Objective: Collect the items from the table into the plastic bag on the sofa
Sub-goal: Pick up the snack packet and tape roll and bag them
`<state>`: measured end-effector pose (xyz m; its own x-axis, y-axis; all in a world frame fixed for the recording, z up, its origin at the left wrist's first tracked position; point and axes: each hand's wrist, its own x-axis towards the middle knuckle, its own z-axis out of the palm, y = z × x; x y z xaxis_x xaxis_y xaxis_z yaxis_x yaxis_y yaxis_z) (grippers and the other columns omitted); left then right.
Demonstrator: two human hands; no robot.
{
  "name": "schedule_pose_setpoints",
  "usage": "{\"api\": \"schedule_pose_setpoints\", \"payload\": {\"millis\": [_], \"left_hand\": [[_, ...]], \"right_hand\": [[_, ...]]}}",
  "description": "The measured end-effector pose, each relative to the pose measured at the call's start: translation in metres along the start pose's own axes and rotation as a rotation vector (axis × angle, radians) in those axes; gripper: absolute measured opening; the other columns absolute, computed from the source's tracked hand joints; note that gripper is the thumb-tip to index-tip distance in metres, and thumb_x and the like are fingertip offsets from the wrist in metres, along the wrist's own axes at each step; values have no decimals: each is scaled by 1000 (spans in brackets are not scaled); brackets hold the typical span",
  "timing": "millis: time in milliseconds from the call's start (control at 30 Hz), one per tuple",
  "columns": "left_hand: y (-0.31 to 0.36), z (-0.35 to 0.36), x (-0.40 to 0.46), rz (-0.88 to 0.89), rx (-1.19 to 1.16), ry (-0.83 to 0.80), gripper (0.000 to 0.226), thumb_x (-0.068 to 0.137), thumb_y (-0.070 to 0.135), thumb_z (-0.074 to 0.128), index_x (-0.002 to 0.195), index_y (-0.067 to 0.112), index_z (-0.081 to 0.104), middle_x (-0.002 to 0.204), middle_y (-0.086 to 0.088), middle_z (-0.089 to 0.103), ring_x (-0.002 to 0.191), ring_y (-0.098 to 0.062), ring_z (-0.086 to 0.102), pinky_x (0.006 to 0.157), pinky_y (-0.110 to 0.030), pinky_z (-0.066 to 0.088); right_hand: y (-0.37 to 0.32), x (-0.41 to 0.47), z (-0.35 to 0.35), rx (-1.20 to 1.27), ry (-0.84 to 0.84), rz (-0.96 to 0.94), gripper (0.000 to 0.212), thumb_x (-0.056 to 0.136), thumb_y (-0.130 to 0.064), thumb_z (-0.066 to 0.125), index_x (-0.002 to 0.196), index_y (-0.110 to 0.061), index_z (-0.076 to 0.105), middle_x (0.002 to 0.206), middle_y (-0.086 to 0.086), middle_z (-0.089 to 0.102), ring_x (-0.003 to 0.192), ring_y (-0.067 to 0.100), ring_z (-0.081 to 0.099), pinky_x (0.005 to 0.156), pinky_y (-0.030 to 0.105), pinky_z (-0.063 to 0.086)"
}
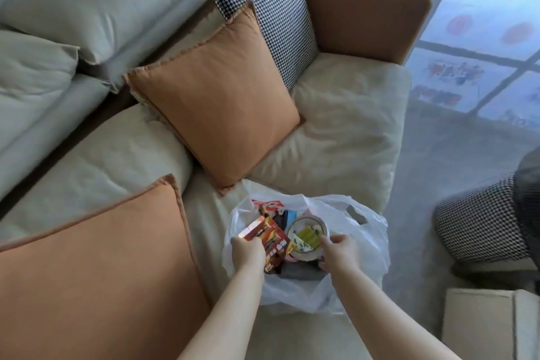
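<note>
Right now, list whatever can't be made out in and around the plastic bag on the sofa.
Head view only:
- Table: out of frame, so what remains on it is unknown.
- Plastic bag bottom: hidden under the red packet and round tin.
- Packet print: too blurred to read.
- Dark items lower in the bag: covered by the left hand and right hand.
- Cardboard box: cut off by the lower edge.

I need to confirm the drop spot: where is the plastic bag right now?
In the head view the plastic bag sits open on the sofa seat's front edge, lower centre, right of the large orange cushion, with both hands at its mouth.
</note>
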<state>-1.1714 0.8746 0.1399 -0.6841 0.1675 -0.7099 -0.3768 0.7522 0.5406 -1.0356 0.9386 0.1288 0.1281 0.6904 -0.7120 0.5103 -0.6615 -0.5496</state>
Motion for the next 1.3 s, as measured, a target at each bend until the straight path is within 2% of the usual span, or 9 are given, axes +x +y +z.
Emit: {"api": "schedule_pose_setpoints", "payload": {"millis": [200, 467, 533, 633, 733, 833, 900, 1000, 1300], "left_hand": [[1, 7, 9, 2, 50, 9, 44, 96, 3, 35, 139, 11, 32, 127, -16, 55, 108, -30, 59, 87, -39, 54], [-7, 14, -3, 99, 365, -72, 74, 93, 5, 43, 153, 21, 3, 148, -11, 40, 121, -33, 52, 89, -37, 48], [-10, 12, -10, 109, 398, -88, 76, 92, 4, 45, 153, 21, 4, 144, -11, 43, 113, -32, 58, 78, -33, 51], [-13, 2, -24, 250, 487, -27, 60, 88, 10, 52, 144, 20, 33, 136, -9, 50, 116, -28, 55, 94, -36, 50], [-13, -13, -30, 482, 775, 209, 61, 87, 27, 58, 143, 26, 33, 147, -5, 35, 131, -25, 39, 105, -37, 37], [-10, -25, -14, 341, 771, 232, 79, 89, 42, 57, 151, 21, 13, 156, -11, 18, 140, -30, 28, 111, -45, 31], [-9, -27, -1, 223, 635, 146, 87, 88, 44, 60, 151, 12, 11, 152, -15, 29, 135, -32, 39, 106, -44, 40], [-9, -25, 1, 261, 506, 25, 52, 95, 28, 54, 141, 7, 39, 131, -13, 56, 117, -30, 55, 90, -35, 45], [-26, -49, -56, 462, 301, 49, 32, 99, 17, 46, 128, 12, 58, 126, -6, 63, 114, -24, 57, 82, -23, 38]], "right_hand": [[-1, 19, 12, 24, -34, 25, 16, 86, -13, 56, 74, -12, 67, 86, 15, 70, 82, 31, 67, 74, 48, 59], [-10, -20, -12, -388, -105, -266, 46, 90, -3, 42, 135, -10, 46, 133, 11, 51, 123, 26, 49, 99, 34, 41], [-7, -26, -18, -426, -122, -313, 44, 91, -5, 44, 135, -10, 47, 134, 10, 50, 123, 25, 50, 101, 32, 40], [-5, -34, -28, -554, -62, -453, 40, 92, -11, 47, 131, -17, 50, 133, 5, 51, 121, 23, 48, 100, 33, 41], [-11, -33, -44, -856, 146, -641, 43, 89, -15, 47, 130, -26, 46, 146, -2, 36, 137, 22, 27, 109, 34, 26], [-16, -19, -54, -1010, 218, -592, 52, 94, -21, 45, 142, -27, 26, 159, 5, 4, 147, 27, 2, 118, 43, 11], [-16, -8, -60, -977, 161, -469, 58, 97, -25, 45, 147, -30, 16, 158, 10, 6, 144, 30, 18, 110, 39, 29], [-9, -5, -65, -926, 60, -433, 59, 94, -11, 42, 146, -33, 24, 140, 5, 44, 120, 27, 48, 90, 31, 43], [2, -32, -95, -662, 147, -488, 46, 92, -8, 39, 131, -29, 52, 122, 8, 53, 111, 30, 53, 83, 35, 46]]}}
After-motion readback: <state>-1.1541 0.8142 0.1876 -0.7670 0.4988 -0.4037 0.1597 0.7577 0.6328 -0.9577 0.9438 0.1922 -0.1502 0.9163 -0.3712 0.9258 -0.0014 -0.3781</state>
